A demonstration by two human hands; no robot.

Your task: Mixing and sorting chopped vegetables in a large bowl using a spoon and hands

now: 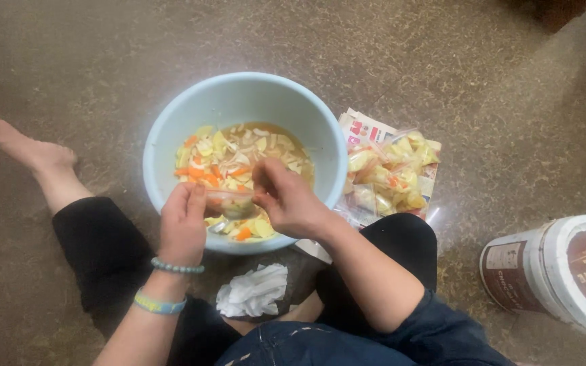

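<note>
both hands hover over a pale blue bowl (164,135) of chopped vegetables in broth – the left hand (183,227) and right hand (286,200) each pinch one side of a small clear bag (230,202), holding it open between them above the food. the bowl sits on the speckled floor; filled bags (391,173) lie just beside it on newspaper (367,127), a crumpled tissue (254,290) near the knees, a tub (564,271) off to the right

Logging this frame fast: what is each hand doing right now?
Left hand: closed, pinching one edge of a small clear bag over the bowl.
Right hand: closed, pinching the bag's other edge.
</note>
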